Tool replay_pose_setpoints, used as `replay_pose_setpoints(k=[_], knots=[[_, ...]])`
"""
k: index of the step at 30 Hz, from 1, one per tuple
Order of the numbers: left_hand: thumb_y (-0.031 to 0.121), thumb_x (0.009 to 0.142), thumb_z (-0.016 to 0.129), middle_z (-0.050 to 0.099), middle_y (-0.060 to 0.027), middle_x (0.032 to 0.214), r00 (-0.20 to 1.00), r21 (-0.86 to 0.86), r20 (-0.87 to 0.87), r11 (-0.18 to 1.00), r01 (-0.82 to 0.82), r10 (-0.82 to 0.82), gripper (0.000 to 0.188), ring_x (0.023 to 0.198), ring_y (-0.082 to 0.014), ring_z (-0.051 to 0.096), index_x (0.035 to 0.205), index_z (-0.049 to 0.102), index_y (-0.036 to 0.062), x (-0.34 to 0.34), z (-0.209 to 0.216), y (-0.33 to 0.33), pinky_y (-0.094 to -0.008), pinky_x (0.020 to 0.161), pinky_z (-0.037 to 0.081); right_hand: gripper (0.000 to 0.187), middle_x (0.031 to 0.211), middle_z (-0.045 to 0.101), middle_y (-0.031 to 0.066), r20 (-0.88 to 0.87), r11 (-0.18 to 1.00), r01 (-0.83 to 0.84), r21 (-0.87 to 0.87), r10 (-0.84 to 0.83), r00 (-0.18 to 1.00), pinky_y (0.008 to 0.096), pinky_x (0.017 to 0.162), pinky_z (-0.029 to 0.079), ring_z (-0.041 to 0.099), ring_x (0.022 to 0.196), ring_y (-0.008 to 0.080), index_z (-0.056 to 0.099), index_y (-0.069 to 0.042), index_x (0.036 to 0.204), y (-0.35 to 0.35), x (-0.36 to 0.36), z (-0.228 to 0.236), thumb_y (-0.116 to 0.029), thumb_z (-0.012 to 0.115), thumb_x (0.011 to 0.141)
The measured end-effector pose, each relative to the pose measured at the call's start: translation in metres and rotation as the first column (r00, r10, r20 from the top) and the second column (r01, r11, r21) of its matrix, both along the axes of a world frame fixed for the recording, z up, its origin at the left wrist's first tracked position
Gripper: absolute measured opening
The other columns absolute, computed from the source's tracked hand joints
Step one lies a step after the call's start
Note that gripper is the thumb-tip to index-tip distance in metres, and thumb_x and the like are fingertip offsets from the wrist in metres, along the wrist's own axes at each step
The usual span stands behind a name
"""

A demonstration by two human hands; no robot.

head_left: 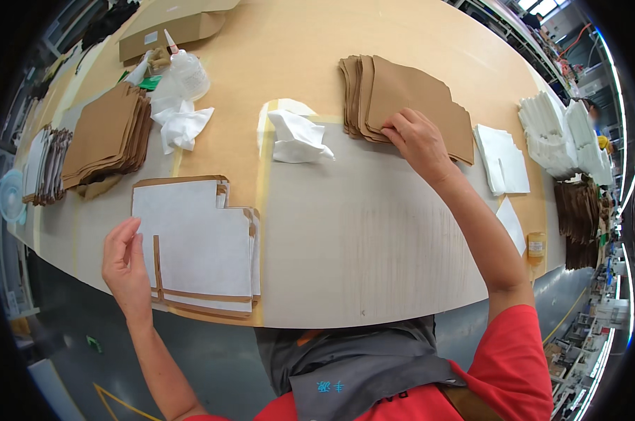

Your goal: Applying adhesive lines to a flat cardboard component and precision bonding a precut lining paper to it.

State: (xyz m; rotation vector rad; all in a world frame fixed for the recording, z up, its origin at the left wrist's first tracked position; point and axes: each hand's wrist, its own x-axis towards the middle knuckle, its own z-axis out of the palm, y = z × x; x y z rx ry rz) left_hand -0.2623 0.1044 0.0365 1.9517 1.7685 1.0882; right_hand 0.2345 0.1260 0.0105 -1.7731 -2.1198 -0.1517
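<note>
My right hand (417, 139) reaches to the near edge of a fanned stack of brown cut panels (419, 91). Its thumb and fingers are pinched together on the edge of the top panel. To the left, my left hand (126, 259) is raised by the table's front edge, fingers loosely bent and thumb apart, holding nothing. It is beside a pile of white pieces with brown borders (198, 231), each notched at one corner and with a narrow slot. How many pieces lie in that pile is hidden.
A crumpled white cloth (296, 137) lies mid-table. At left stand brown panels (107, 133), a clear nozzle bottle (188, 74) and another white cloth (183, 126). Right are folded white sheets (501, 160), white bundles (549, 133) and a small yellowish jar (536, 245). A cardboard box (177, 28) stands far left.
</note>
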Motion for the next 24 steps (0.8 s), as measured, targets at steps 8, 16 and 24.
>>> replay_pose_setpoints(k=[8,16,24], knots=[[-0.005,0.092,0.061,0.067,-0.0091,0.116,0.960,-0.014,-0.009,0.960,0.280,-0.280,0.022,0.103,-0.0164,0.064,0.111,0.071,0.0020,0.083,0.026,0.005,-0.0282,0.089,0.053,0.018,0.079,0.052,0.0068,0.380,0.981,-0.178,0.080,0.135,0.915,0.0316,0.068,0.053,0.056,0.076,0.0212,0.050,-0.006,0.074,0.007,0.005,-0.010,0.007,0.062,0.071],[0.000,0.093,0.063,0.069,-0.0091,0.112,0.819,-0.077,0.170,0.821,0.566,-0.548,0.019,0.098,-0.0157,0.066,0.110,0.071,0.0008,0.214,0.021,0.050,-0.0275,0.086,0.054,0.006,0.084,0.059,0.0078,-0.083,0.997,-0.076,0.014,0.077,0.994,0.0293,0.070,0.052,0.059,0.080,0.0188,0.057,-0.003,0.082,0.015,0.009,0.001,0.000,0.062,0.083],[0.040,0.102,0.055,0.066,-0.0165,0.117,0.549,-0.434,0.834,0.558,0.707,-0.047,0.056,0.104,-0.0201,0.066,0.126,0.057,-0.0098,0.371,0.033,0.133,-0.0347,0.094,0.055,0.009,0.088,0.066,-0.0006,-0.871,0.983,0.179,0.052,-0.043,0.489,0.0272,0.075,0.050,0.062,0.083,0.0090,0.065,-0.004,0.099,-0.002,0.042,0.023,-0.012,0.065,0.094]])
